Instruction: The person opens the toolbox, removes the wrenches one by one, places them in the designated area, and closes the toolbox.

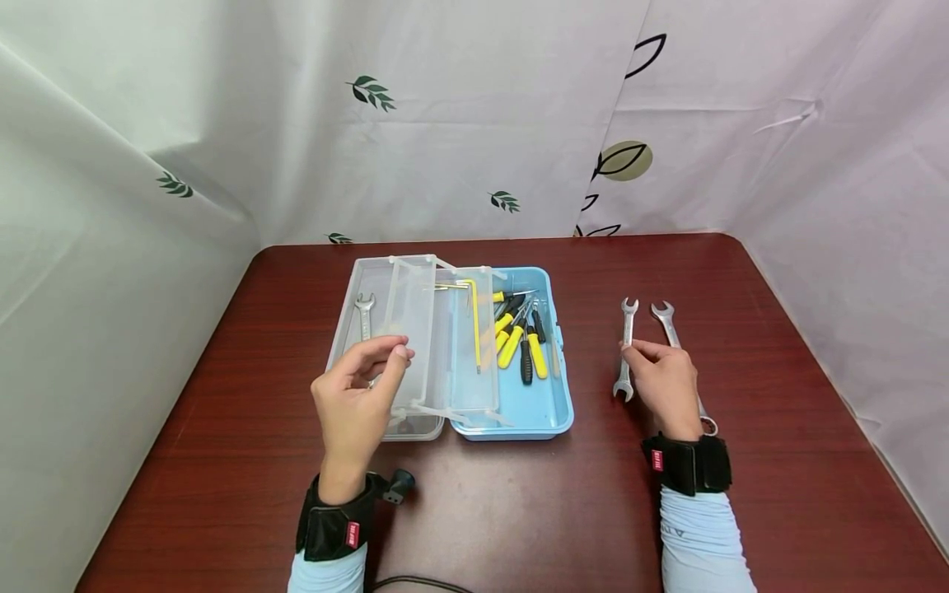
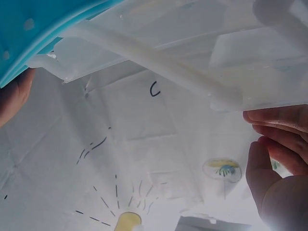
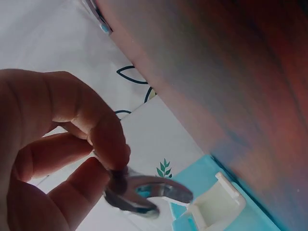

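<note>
Right hand (image 1: pixel 667 383) fingers pinch one wrench (image 1: pixel 626 350) on the surface (image 1: pixel 778 461) right of the toolbox (image 1: pixel 544 412). Left hand (image 1: pixel 359 395) curled, hovering over clear tray (image 1: pixel 393 329). Lift looks next.

Dark red wooden table (image 1: pixel 519 511). On it: blue toolbox (image 1: pixel 544 412) with clear trays swung out at centre, two wrenches (image 1: pixel 626 346) side by side at right, black cable (image 1: pixel 415 583) at near edge.

Shiny metal wrench (image 1: pixel 626 350), clear plastic tray (image 1: pixel 393 329), glossy blue plastic toolbox (image 1: pixel 552 403), polished wood-grain table (image 1: pixel 519 511).
</note>
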`<action>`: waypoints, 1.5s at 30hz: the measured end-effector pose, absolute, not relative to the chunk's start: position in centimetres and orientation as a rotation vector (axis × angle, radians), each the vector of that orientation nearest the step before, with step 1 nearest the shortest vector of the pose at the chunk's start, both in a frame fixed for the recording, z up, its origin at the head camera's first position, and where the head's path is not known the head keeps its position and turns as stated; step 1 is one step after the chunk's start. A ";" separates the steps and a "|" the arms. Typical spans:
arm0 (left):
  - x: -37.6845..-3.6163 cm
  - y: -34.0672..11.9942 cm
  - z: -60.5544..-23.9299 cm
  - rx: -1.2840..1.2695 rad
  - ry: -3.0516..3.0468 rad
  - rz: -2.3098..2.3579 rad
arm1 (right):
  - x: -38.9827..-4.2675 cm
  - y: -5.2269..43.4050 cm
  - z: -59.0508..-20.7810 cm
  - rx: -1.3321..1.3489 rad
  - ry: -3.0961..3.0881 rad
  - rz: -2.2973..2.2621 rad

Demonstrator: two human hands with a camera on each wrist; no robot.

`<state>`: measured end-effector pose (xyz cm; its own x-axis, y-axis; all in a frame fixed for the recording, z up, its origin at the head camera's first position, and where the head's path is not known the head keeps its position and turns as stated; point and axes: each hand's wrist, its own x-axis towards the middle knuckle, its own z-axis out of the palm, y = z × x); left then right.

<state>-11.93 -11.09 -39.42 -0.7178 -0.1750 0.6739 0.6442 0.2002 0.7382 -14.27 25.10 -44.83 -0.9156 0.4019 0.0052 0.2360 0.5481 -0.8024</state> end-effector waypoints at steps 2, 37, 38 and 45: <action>-11.9 -11.2 -39.4 -0.426 -1.823 -1.587 | -14.3 25.2 -44.9 -0.538 -2.609 1.295; -12.0 -12.3 -39.4 -0.314 -1.850 -1.553 | -14.1 26.1 -45.2 -0.399 -2.882 1.268; -12.0 -12.4 -39.4 -0.312 -1.850 -1.552 | -14.1 26.1 -45.2 -0.399 -2.886 1.267; -12.0 -12.6 -39.4 -0.305 -1.845 -1.547 | -13.9 26.0 -45.2 -0.393 -2.913 1.253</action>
<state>-12.00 -12.58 -39.35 -0.7276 -0.2499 0.6389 0.5854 0.2593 0.7682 -13.92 26.00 -45.18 -0.9683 0.2032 -0.1453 0.2453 0.6622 -0.7081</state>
